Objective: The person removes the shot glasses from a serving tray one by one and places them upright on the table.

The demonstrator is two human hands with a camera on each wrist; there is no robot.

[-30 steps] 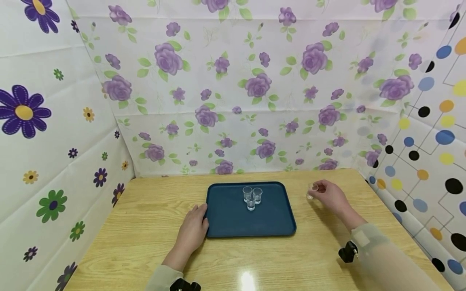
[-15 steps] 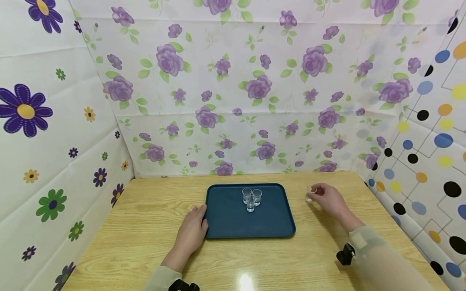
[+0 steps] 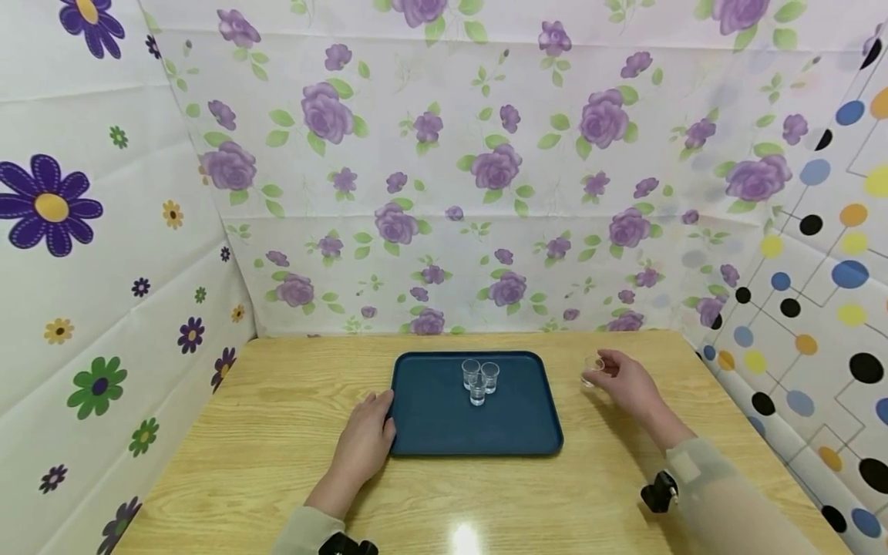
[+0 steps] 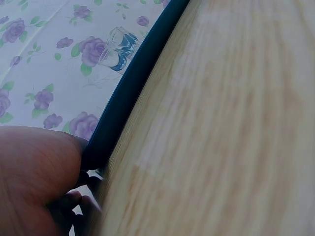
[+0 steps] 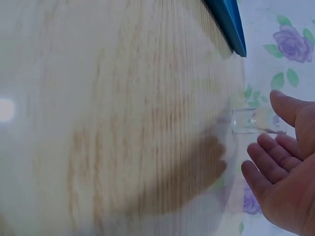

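Note:
My left hand [image 3: 364, 439] rests on the table, its thumb and fingertips against the left edge of a dark blue tray [image 3: 513, 428]. In the left wrist view the thumb side of that hand [image 4: 39, 177] lies right at the tray's corner. Three small clear shot glasses [image 3: 477, 390] stand close together on the tray, toward its back. To the right of the tray, another shot glass [image 5: 243, 122] stands upright. My right hand [image 3: 630, 385] is around it, with thumb and fingers spread on either side and a gap showing in the right wrist view.
The wooden table [image 3: 291, 470] ends at the back against a floral cloth [image 3: 458, 185]. Patterned cloths also stand at the left [image 3: 139, 308] and at the right [image 3: 819, 308]. A bright light reflection shows near the front edge.
The right fingers have loosened from the pinch on the single shot glass, which stays right of the tray. The left hand, tray and three glasses keep their places; the head view shifts slightly.

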